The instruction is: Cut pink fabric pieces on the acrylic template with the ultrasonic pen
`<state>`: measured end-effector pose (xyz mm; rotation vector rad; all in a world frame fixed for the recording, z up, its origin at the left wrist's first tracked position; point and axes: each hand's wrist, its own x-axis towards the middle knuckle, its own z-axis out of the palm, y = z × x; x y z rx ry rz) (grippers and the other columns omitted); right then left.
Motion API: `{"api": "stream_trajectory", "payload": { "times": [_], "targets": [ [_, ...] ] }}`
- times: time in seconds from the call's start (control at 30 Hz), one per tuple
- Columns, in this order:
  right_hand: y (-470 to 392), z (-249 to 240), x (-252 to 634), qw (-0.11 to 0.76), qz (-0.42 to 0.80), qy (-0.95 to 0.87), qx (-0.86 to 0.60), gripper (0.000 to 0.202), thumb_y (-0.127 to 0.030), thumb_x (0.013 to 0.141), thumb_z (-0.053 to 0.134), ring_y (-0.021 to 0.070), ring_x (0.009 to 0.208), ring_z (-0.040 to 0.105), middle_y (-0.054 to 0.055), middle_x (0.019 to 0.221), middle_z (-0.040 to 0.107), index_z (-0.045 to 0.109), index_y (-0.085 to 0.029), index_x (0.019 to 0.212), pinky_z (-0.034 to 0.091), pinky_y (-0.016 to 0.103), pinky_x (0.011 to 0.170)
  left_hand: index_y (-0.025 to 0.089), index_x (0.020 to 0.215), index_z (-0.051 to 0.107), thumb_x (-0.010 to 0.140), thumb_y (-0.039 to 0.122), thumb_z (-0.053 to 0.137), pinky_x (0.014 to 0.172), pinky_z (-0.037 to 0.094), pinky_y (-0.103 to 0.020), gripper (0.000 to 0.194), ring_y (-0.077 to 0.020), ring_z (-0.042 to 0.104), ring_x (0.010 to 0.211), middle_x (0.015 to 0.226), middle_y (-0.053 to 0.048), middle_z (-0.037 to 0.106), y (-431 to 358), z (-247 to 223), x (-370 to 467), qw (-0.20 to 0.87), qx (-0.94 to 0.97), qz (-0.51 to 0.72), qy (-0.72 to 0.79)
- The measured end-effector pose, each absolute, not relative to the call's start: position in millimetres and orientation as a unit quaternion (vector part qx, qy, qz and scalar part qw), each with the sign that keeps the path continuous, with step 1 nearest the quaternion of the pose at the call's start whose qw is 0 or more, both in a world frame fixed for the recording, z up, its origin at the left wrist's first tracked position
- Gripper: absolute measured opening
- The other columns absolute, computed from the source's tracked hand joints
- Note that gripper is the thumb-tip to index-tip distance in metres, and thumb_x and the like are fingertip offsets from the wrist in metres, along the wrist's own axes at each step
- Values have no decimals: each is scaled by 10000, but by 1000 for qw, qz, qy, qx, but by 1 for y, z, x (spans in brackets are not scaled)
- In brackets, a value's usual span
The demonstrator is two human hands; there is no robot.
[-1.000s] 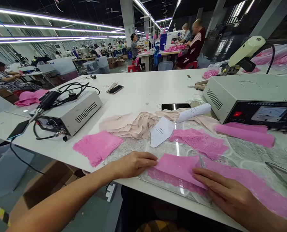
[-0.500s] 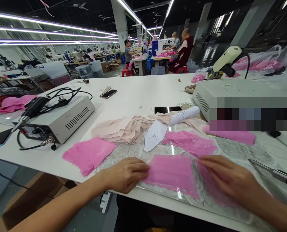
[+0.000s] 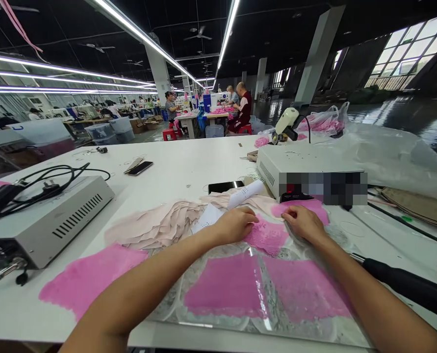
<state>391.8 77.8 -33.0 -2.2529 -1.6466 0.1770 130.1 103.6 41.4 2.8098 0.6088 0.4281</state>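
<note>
My left hand (image 3: 238, 224) has its fingers curled onto the upper edge of a pink lace piece (image 3: 269, 236) on the glass sheet (image 3: 199, 324). To its right, my right hand (image 3: 305, 223) pinches at the near left edge of a pink fabric piece (image 3: 316, 210); its fingertips partly hide the grip. Closer to me, a flat pink piece (image 3: 225, 287) and a paler pink piece (image 3: 306, 289) lie side by side on the glass. Another pink piece (image 3: 89, 277) rests at the left, partly behind my left forearm. A white paper pattern (image 3: 206, 218) is half covered by my left arm.
Layered beige fabric (image 3: 155, 223) and a rolled white paper (image 3: 245, 192) lie beyond the glass. Grey boxes stand at left (image 3: 49, 215) and right (image 3: 269, 162). A black-handled tool (image 3: 405, 279) lies beside my right forearm. Phones and plastic bags are farther back.
Both hands have moved forward from the near pink pieces to the pieces farther back. The paler pink piece now lies flat, out of my right hand. The view has shifted right and up.
</note>
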Motion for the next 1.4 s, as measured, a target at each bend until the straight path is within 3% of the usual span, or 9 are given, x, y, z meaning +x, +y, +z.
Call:
{"api": "stream_trajectory", "payload": {
  "times": [0.13, 0.5, 0.77, 0.93, 1.0, 1.1, 1.2, 1.4],
  "targets": [
    [78, -34, 396, 161, 79, -569, -803, 271, -371, 966, 584, 198, 937, 610, 73, 1103, 602, 601, -152, 1125, 548, 383, 808, 158, 1170, 591, 953, 332, 580, 887, 535, -419, 278, -205, 620, 1032, 1190, -85, 607, 129, 27, 174, 129, 951, 137, 244],
    [81, -37, 399, 222, 82, -569, -788, 265, -369, 967, 583, 188, 903, 616, 66, 1074, 609, 603, -148, 1113, 553, 370, 786, 166, 1208, 572, 955, 340, 575, 881, 537, -416, 307, -208, 614, 1036, 1221, -92, 588, 166, 18, 241, 169, 944, 132, 252],
    [72, -14, 387, 361, -19, -560, -745, 301, -359, 951, 605, 234, 1056, 573, 92, 1193, 567, 580, -163, 1177, 515, 444, 893, 165, 1203, 574, 954, 342, 575, 885, 533, -420, 306, -209, 613, 1039, 1216, -91, 590, 164, 31, 251, 234, 930, 174, 226],
    [61, 12, 376, 459, -39, -549, -697, 245, -390, 967, 575, 178, 887, 607, 50, 979, 625, 626, -151, 984, 522, 391, 836, 174, 1275, 532, 941, 322, 594, 945, 501, -470, 370, -248, 571, 1142, 1322, -106, 530, 153, 47, 250, 301, 903, 216, 218],
    [51, 28, 368, 505, -35, -542, -671, 286, -435, 961, 558, 171, 823, 611, 50, 932, 640, 638, -160, 956, 523, 381, 813, 179, 1293, 515, 913, 273, 630, 953, 501, -429, 408, -235, 569, 1151, 1337, -104, 531, 149, 54, 244, 337, 895, 204, 208],
    [29, 53, 353, 564, 4, -528, -635, 351, -518, 912, 540, 179, 704, 630, 58, 831, 669, 658, -188, 931, 545, 348, 731, 141, 1191, 566, 898, 225, 627, 880, 517, -302, 310, -175, 623, 1029, 1153, -82, 642, 142, 61, 227, 388, 885, 162, 199],
    [1, 71, 344, 591, 67, -511, -620, 364, -551, 865, 552, 178, 592, 630, 31, 714, 659, 649, -205, 927, 557, 297, 591, 103, 1046, 588, 942, 240, 545, 786, 511, -238, 177, -124, 643, 876, 937, -51, 665, 132, 68, 202, 422, 877, 122, 194],
    [-61, 38, 343, 534, 120, -503, -668, 359, -567, 838, 544, 179, 453, 618, -4, 531, 615, 601, -225, 746, 531, 248, 440, 128, 983, 611, 921, 283, 558, 570, 452, -187, 175, -81, 581, 620, 731, 14, 614, 107, 60, 169, 406, 891, 60, 194]
  ]
}}
